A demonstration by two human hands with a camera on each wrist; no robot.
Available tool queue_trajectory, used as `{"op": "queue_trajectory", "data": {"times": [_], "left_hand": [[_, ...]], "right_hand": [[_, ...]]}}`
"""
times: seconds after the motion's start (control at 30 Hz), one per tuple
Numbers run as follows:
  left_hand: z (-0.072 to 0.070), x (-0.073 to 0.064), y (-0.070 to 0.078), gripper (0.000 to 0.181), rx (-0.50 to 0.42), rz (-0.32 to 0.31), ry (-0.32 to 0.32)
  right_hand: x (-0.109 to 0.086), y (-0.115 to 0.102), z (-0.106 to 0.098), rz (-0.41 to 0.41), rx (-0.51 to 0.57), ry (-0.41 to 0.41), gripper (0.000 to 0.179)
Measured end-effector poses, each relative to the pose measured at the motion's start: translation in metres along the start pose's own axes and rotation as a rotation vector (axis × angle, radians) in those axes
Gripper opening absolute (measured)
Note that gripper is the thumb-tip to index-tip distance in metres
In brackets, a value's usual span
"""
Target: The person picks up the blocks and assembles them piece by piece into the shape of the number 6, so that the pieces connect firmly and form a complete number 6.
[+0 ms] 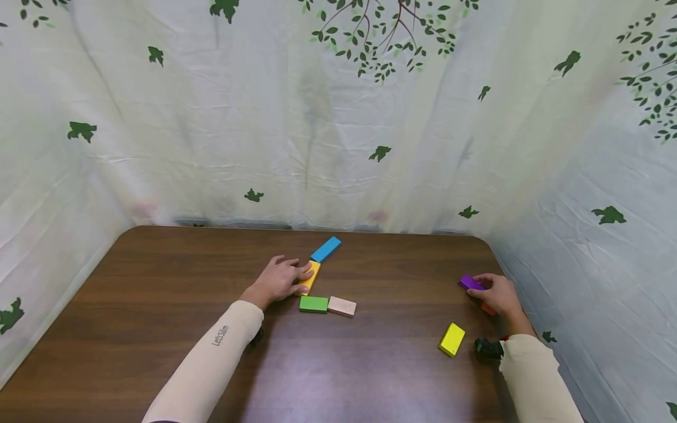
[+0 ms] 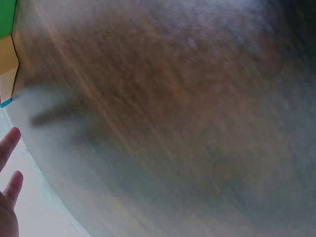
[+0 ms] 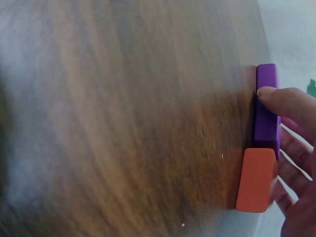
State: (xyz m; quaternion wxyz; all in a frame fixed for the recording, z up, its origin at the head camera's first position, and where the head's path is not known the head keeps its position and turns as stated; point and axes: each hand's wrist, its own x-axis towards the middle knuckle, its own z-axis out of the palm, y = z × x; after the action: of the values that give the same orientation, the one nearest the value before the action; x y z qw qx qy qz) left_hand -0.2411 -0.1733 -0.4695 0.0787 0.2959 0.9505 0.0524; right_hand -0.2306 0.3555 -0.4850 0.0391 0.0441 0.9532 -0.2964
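Observation:
My left hand (image 1: 277,279) lies over an orange-yellow block (image 1: 313,271), its thumb and a fingertip touching the top, the other fingers spread. A blue block (image 1: 326,249) adjoins the far end of that block. Just below its near end lies a green block (image 1: 314,304), with a pale pink block (image 1: 341,306) end to end beside it. On the right, my right hand (image 1: 499,294) pinches a purple block (image 3: 267,116), thumb on the near face and fingers behind. A red-orange block (image 3: 256,180) sits against the purple block's end, partly hidden by the hand in the head view.
A bright yellow block (image 1: 452,339) lies on the brown wooden table (image 1: 158,329), left of my right wrist. White curtain fabric (image 1: 254,129) with green leaf prints hangs behind and beside the table. A dark wrist device (image 1: 489,349) is on the right wrist.

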Motion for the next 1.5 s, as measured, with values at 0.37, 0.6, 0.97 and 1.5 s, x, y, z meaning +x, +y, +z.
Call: {"op": "queue_trajectory", "data": {"times": [0.37,0.6,0.97,1.5], "left_hand": [[-0.004,0.001,0.000,0.053,0.007,0.014,0.006],[-0.002,0.003,0.000,0.054,0.002,0.011,-0.004],[-0.002,0.005,0.000,0.054,0.002,0.003,-0.007],[-0.001,0.001,0.000,0.054,-0.004,-0.008,-0.009]], "right_hand": [[0.000,-0.002,0.003,-0.013,-0.022,-0.006,0.055],[-0.002,-0.008,0.006,-0.021,-0.015,0.003,0.053],[-0.009,-0.022,0.009,-0.013,-0.062,0.037,0.050],[-0.021,-0.056,0.016,-0.117,-0.072,0.081,0.044]]}}
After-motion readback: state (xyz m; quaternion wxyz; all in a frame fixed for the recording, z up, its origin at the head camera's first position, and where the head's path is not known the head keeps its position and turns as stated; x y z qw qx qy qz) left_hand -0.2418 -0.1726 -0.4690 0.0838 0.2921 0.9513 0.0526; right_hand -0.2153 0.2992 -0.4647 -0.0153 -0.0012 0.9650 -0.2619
